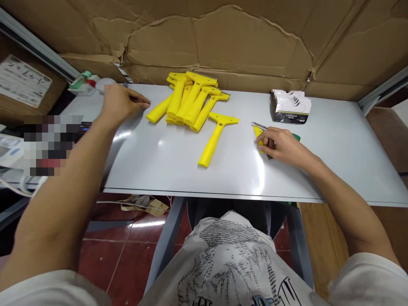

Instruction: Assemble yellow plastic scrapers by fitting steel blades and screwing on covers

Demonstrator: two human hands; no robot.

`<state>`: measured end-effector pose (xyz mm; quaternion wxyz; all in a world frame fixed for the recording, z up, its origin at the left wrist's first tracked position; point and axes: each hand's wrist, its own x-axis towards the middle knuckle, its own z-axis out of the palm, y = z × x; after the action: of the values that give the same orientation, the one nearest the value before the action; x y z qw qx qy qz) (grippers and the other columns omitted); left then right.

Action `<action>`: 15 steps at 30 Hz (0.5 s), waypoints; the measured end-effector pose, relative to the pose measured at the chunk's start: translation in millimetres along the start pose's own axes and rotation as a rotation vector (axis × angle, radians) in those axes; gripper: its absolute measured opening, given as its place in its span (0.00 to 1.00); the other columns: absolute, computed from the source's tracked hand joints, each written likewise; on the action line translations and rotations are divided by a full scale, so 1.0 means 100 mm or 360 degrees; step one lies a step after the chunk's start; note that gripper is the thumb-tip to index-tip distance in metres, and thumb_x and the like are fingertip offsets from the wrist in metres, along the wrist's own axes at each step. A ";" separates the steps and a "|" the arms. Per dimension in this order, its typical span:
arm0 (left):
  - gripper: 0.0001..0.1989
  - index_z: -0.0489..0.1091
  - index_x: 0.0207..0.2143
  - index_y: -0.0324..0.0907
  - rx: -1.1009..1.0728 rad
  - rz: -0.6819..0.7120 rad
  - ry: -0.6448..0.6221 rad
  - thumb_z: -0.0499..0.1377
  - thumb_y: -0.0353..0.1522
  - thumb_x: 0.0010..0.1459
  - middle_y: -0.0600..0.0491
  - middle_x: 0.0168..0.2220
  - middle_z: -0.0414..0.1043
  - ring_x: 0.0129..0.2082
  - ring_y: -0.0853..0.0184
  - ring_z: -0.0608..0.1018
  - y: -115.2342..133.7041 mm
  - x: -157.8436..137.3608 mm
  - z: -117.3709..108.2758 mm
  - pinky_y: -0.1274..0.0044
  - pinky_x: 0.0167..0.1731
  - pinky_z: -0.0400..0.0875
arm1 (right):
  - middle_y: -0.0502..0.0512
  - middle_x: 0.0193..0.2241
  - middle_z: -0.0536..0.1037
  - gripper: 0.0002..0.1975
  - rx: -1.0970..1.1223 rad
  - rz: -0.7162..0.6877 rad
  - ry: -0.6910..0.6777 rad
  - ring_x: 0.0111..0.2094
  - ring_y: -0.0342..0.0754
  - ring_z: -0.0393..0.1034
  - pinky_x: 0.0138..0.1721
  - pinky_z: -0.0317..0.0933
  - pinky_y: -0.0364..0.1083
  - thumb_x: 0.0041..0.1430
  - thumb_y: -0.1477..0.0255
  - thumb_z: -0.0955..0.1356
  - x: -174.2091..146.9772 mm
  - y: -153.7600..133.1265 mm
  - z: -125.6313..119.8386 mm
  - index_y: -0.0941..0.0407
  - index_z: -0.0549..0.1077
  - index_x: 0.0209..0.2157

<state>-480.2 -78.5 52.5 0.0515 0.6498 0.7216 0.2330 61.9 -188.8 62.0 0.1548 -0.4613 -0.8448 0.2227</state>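
Yellow scrapers (174, 102) piled at far centre of the desk (153, 170), heads to the far side. One loose scraper (212, 146) lies alone, just right and near of the pile, handle toward the near edge. Right hand (282, 145): fingers half curled over a yellow piece (257, 131), mostly covered; can't tell if it's gripped. Thin metal rod (259, 126) and green part (296, 137) show beside that hand. Left hand (118, 102): left of pile, fingers nearly closed, can't tell if anything's inside. Packet stack (291, 108) sits far right.
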 end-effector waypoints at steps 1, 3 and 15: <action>0.43 0.84 0.34 0.50 0.0003 0.0048 0.0023 0.55 0.77 0.52 0.57 0.39 0.90 0.40 0.59 0.81 0.02 0.04 0.03 0.58 0.66 0.80 | 0.56 0.37 0.80 0.08 -0.0002 -0.0004 0.0001 0.37 0.50 0.73 0.46 0.67 0.52 0.71 0.71 0.72 0.00 0.01 0.00 0.55 0.85 0.46; 0.46 0.82 0.31 0.51 0.0003 0.0120 0.0059 0.52 0.81 0.48 0.56 0.35 0.89 0.38 0.59 0.79 0.04 0.07 0.08 0.53 0.68 0.79 | 0.57 0.38 0.79 0.08 -0.0012 -0.0013 -0.0007 0.37 0.50 0.73 0.47 0.67 0.52 0.71 0.71 0.72 0.00 0.02 0.00 0.55 0.86 0.47; 0.39 0.87 0.44 0.55 -0.0331 0.0120 0.0384 0.61 0.75 0.57 0.61 0.46 0.89 0.37 0.61 0.82 0.10 -0.08 -0.04 0.47 0.56 0.89 | 0.55 0.36 0.79 0.07 -0.0010 -0.0161 0.0079 0.34 0.48 0.72 0.42 0.68 0.50 0.70 0.72 0.72 -0.01 0.09 0.05 0.55 0.85 0.44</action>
<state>-471.3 -87.0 58.4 0.0227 0.6350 0.6696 0.3844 66.6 -186.7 53.0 0.1854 -0.4239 -0.8635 0.2005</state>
